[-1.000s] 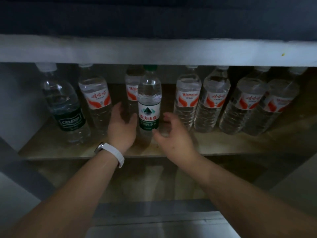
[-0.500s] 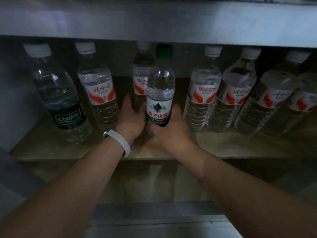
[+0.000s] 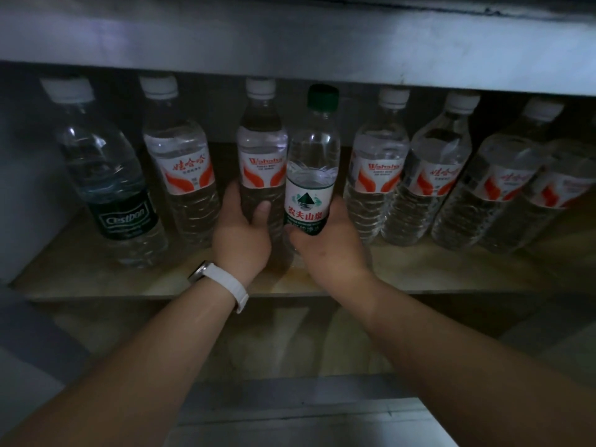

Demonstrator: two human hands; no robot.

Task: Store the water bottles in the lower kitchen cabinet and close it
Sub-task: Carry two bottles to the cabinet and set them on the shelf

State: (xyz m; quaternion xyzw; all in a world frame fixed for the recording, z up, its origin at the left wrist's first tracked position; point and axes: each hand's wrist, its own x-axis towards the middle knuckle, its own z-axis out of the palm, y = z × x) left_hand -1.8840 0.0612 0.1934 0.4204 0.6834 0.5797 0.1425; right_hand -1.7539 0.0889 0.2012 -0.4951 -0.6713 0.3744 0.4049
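Observation:
A row of clear water bottles stands on the wooden shelf (image 3: 96, 279) inside the dim lower cabinet. My left hand (image 3: 240, 235) grips the lower body of a white-capped bottle with a red and white label (image 3: 262, 146) in the middle of the row. My right hand (image 3: 325, 245) holds the base of the green-capped bottle (image 3: 312, 175) right beside it, upright and touching that bottle. A dark-labelled Cestbon bottle (image 3: 106, 182) stands at the far left, with another red-labelled bottle (image 3: 183, 169) next to it. Several more red-labelled bottles (image 3: 432, 175) fill the right side.
The pale cabinet frame (image 3: 290, 37) runs across the top, just above the bottle caps. A lower shelf level (image 3: 290, 343) lies below the bottles, and a grey sill (image 3: 290, 411) sits at the bottom. A white watch band (image 3: 230, 285) is on my left wrist.
Both hands went from spread around the green-capped bottle to closed grips, the left on the red-labelled bottle, the right on the green-capped one. The view moved closer and lower.

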